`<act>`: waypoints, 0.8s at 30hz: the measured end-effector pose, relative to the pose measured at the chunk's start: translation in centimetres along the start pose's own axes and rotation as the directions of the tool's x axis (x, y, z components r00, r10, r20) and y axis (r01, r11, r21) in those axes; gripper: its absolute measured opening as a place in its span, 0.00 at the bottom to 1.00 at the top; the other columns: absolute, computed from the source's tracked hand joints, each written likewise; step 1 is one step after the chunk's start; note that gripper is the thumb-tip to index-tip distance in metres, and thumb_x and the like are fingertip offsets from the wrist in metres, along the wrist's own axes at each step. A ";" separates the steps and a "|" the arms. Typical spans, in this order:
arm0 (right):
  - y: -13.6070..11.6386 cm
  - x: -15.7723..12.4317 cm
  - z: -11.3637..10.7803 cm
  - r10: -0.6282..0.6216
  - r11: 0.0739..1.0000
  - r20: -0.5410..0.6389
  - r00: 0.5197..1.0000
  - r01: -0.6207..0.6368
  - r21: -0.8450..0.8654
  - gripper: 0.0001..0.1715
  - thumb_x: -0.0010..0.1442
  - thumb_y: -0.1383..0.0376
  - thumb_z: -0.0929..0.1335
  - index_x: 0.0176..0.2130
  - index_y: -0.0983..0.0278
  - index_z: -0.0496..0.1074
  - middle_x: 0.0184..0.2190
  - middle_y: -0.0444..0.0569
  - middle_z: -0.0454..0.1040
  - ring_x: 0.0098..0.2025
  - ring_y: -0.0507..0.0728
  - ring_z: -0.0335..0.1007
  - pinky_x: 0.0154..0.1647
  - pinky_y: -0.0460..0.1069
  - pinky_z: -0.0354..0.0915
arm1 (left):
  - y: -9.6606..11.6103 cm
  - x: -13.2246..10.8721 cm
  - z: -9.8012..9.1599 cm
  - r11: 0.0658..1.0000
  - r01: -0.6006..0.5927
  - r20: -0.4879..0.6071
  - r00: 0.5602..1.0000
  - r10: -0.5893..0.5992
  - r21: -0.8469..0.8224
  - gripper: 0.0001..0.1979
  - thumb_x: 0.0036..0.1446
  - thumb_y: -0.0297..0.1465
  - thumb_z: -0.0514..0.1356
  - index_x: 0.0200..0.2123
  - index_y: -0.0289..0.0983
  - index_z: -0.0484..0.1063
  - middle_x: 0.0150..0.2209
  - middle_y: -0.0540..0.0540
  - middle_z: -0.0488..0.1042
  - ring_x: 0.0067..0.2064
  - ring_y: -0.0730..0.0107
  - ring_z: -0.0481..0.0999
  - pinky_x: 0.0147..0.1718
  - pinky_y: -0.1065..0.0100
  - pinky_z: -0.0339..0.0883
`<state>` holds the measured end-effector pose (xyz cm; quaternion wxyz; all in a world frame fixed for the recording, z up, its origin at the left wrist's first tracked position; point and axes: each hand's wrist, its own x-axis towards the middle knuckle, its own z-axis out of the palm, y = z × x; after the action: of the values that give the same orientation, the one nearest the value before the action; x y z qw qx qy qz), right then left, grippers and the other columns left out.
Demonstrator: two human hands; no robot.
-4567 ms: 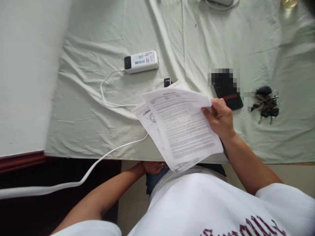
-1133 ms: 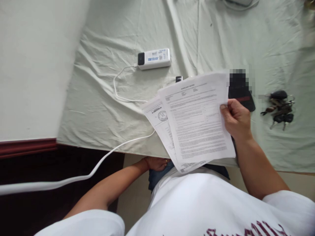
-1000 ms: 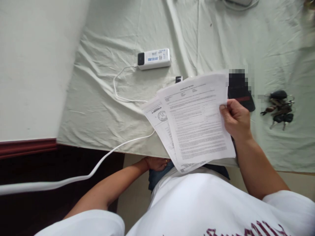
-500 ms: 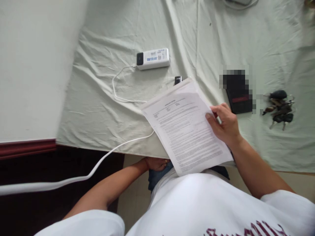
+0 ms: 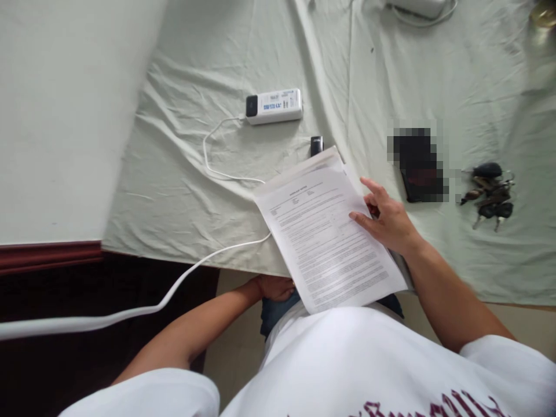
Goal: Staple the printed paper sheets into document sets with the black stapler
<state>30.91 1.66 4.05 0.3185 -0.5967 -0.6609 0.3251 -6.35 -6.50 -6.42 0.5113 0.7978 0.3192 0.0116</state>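
A stack of printed paper sheets [image 5: 330, 237] slants across the table's front edge, its lower end against my shirt. My right hand [image 5: 388, 217] is at the stack's right edge. Its thumb lies on top of the print, the index finger is stretched out past the edge, and the other fingers curl at or under the side, partly hidden. My left hand [image 5: 278, 286] rests low on my lap by the table edge, left of the paper; its fingers are mostly hidden.
On the wrinkled tablecloth [image 5: 174, 202] sits a white power bank [image 5: 274, 106] with a white cable [image 5: 208, 150] running under the paper. A small black object [image 5: 317, 145] touches the stack's top. To the right are a dark, partly pixelated phone-like object [image 5: 421, 174] and a bunch of keys [image 5: 490, 194].
My right thumb has slid inward over the page, and the index finger has straightened away from the paper's edge. The view has shifted slightly. The left hand stays put.
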 end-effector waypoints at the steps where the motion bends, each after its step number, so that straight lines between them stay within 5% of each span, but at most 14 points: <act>1: -0.3 0.1 -0.2 0.003 1.000 0.036 0.999 -0.004 0.001 0.40 0.61 0.54 0.75 0.69 0.55 0.69 0.43 0.47 0.82 0.38 0.61 0.77 0.45 0.57 0.75 | 0.1 0.0 -0.1 0.999 -0.034 0.048 0.998 0.033 0.006 0.10 0.48 0.38 0.61 0.30 0.44 0.81 0.42 0.42 0.87 0.52 0.41 0.84 0.63 0.53 0.73; 5: -1.1 0.5 -1.0 0.004 1.000 0.172 0.985 -0.008 0.023 0.12 0.62 0.53 0.75 0.42 0.57 0.81 0.36 0.46 0.80 0.36 0.61 0.77 0.40 0.55 0.72 | 0.7 -0.4 -0.4 0.994 -0.099 0.151 0.984 0.092 0.045 0.11 0.55 0.35 0.58 0.32 0.43 0.82 0.42 0.41 0.86 0.56 0.39 0.83 0.66 0.48 0.69; 8: -1.2 0.7 -1.3 -0.062 0.997 0.206 0.977 0.052 0.052 0.17 0.62 0.51 0.74 0.29 0.59 0.77 0.31 0.47 0.77 0.37 0.61 0.76 0.41 0.55 0.72 | 1.7 -0.6 0.3 0.995 -0.036 0.091 0.995 0.027 0.098 0.14 0.61 0.34 0.57 0.39 0.41 0.84 0.45 0.39 0.86 0.52 0.40 0.84 0.60 0.47 0.73; 10: -1.0 0.5 -1.5 -0.078 0.992 0.193 0.978 0.057 0.115 0.18 0.62 0.49 0.74 0.30 0.60 0.78 0.34 0.48 0.78 0.39 0.61 0.76 0.43 0.55 0.72 | 2.7 -0.4 1.4 0.990 0.053 -0.013 0.999 -0.052 0.129 0.17 0.65 0.33 0.54 0.45 0.39 0.83 0.47 0.36 0.85 0.52 0.40 0.83 0.56 0.45 0.75; 14: -1.1 -0.3 -2.2 0.095 0.926 0.169 0.981 -0.150 0.347 0.22 0.62 0.46 0.76 0.45 0.59 0.81 0.40 0.48 0.84 0.40 0.62 0.80 0.41 0.56 0.76 | 5.5 -0.3 4.2 0.982 0.146 -0.250 0.962 -0.113 0.118 0.17 0.69 0.30 0.52 0.46 0.37 0.82 0.47 0.33 0.84 0.51 0.45 0.83 0.52 0.47 0.76; 16: -1.3 -0.7 -2.8 0.152 0.878 0.157 0.976 -0.207 0.431 0.24 0.61 0.45 0.77 0.47 0.59 0.82 0.43 0.49 0.86 0.44 0.65 0.82 0.45 0.58 0.78 | 7.4 -0.9 4.7 0.995 0.054 -0.408 0.913 -0.015 0.085 0.15 0.71 0.28 0.53 0.43 0.36 0.81 0.41 0.37 0.84 0.45 0.53 0.84 0.46 0.54 0.78; 20: -2.1 -1.2 -4.0 0.172 0.854 0.049 0.984 -0.173 0.491 0.22 0.60 0.47 0.79 0.48 0.55 0.83 0.51 0.49 0.86 0.52 0.69 0.83 0.54 0.64 0.80 | 11.6 -2.8 2.9 0.984 -0.173 -0.667 0.728 0.158 0.044 0.09 0.70 0.23 0.57 0.41 0.38 0.78 0.34 0.45 0.81 0.35 0.67 0.80 0.36 0.67 0.73; 22: -2.6 -1.3 -4.4 0.167 0.854 -0.019 0.986 -0.135 0.503 0.22 0.59 0.48 0.80 0.49 0.53 0.83 0.53 0.48 0.86 0.54 0.70 0.83 0.56 0.65 0.80 | 13.0 -3.2 1.0 0.988 -0.153 -0.754 0.652 0.075 -0.034 0.08 0.71 0.24 0.59 0.43 0.39 0.78 0.34 0.47 0.80 0.37 0.69 0.80 0.38 0.68 0.73; 24: -3.3 -1.3 -4.6 0.153 0.859 -0.089 0.984 -0.088 0.504 0.21 0.58 0.48 0.80 0.47 0.52 0.83 0.52 0.49 0.86 0.53 0.71 0.83 0.56 0.67 0.80 | 13.4 -2.3 -1.4 0.988 -0.122 -0.856 0.517 -0.022 -0.099 0.05 0.72 0.29 0.61 0.47 0.41 0.77 0.38 0.48 0.80 0.40 0.70 0.81 0.40 0.69 0.74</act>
<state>32.83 0.32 9.43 0.4818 -0.5538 -0.4945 0.4655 -2.03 -10.24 6.04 0.3454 0.6582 0.5040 0.4398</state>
